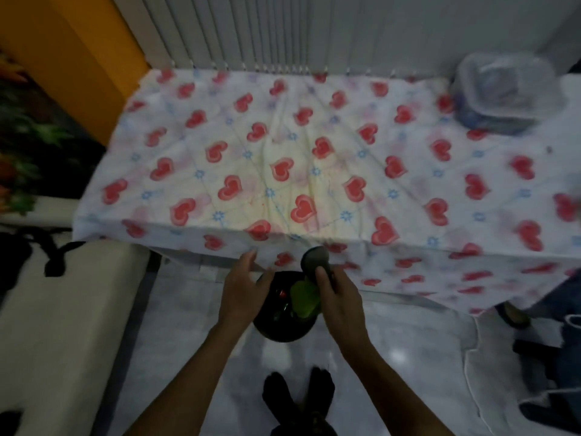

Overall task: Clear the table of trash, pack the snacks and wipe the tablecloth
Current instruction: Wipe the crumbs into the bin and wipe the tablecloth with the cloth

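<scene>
Left of the table: a pale cushioned seat [63,309] beside an orange wall. Below the table's near edge, over a black bin [283,322] on the floor: left hand [242,287] spread open, holding nothing, fingers near the hanging hem. Inside the bin: something green [303,298] and small dark and red bits, too blurred to name. Just right of that: right hand [338,297] closed round a dark rounded object [314,258], identity unclear, poised over the bin. Across the table: heart-printed tablecloth [283,146], bare and creased, yellowish at the middle. At the far right corner: a clear plastic container [506,92]. Probably thin, soft and light, that cloth, apt to slide and bunch under wiping; best pinned at the near edge.
</scene>
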Tool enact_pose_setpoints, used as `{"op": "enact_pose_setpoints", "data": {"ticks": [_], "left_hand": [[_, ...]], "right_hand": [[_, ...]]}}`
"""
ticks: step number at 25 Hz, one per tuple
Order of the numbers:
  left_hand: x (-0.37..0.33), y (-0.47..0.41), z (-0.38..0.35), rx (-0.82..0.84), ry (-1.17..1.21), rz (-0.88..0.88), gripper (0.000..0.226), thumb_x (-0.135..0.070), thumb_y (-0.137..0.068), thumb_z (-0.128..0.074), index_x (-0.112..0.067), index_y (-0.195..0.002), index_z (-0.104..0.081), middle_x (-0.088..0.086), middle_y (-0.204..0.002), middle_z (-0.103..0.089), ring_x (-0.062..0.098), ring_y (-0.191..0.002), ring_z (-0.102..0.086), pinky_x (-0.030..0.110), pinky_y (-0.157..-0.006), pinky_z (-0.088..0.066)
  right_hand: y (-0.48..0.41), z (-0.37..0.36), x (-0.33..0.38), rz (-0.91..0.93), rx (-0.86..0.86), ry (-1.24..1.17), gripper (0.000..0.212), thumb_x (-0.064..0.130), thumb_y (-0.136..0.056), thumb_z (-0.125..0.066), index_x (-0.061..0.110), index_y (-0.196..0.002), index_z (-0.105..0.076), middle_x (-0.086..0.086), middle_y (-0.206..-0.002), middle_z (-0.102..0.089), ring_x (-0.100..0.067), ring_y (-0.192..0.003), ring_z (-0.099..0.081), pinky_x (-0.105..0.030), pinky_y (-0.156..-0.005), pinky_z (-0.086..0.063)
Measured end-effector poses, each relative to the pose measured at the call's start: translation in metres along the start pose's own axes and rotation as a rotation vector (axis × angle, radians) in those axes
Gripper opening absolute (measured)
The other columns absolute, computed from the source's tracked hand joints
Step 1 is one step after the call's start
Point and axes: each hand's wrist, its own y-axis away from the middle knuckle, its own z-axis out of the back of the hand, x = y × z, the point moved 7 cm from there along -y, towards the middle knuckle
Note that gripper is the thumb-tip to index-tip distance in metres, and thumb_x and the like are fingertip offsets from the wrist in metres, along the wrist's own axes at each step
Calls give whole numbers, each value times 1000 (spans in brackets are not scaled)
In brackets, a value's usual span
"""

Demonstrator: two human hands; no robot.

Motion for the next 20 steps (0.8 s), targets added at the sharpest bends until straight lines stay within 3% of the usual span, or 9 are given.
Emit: {"op": "enact_pose_setpoints", "data": {"ticks": [3, 5, 9, 17, 20], "left_hand": [[-64, 3, 32, -59, 35, -93, 50, -32, -93, -73, -18, -138, -57, -6, -130, -62, 15, -120, -60, 30, -98, -49], [-96, 5, 54, -98, -5, -146, 57, -38, -92, -73, -16, -141, -54, -1, -139, -60, 18, -126, -58, 36, -104, -49], [-136, 0, 84, -126, -143, -208, 67, -49, -92, -67, -19, -149, -47, 4, -150, -53, 24, -133, -54, 46, -109, -48], [-147, -10, 98, -89, -384, -259, 77, -59, -92, -61, -19, -154, -37, 6, -160, -40, 29, -145, -41, 53, -115, -40], [-137, -23, 98, -77, -442, -256, 81, -62, -93, -58, -18, -156, -34, 8, -165, -32, 30, -149, -34, 53, -118, -35]], "right_hand": [[4, 15, 69, 121, -10, -64, 30, 30, -105, -50, 14, -81, -52, 2, -69, -51, -8, -63, -49, -24, -59, -37], [6, 23, 104, 164, -12, -99, 30, 33, -105, -50, 10, -86, -54, -6, -76, -56, -13, -70, -53, -28, -64, -41], [8, 34, 158, 217, -17, -76, 30, 41, -105, -46, 16, -94, -58, -2, -88, -62, -8, -78, -57, -17, -64, -42], [-4, 35, 177, 215, -33, -107, 28, 38, -105, -46, 20, -112, -66, 3, -107, -68, -10, -97, -63, -18, -74, -49], [-16, 28, 175, 233, -50, -81, 28, 37, -105, -47, 17, -103, -67, 0, -99, -69, -14, -91, -65, -27, -71, -51]]}}
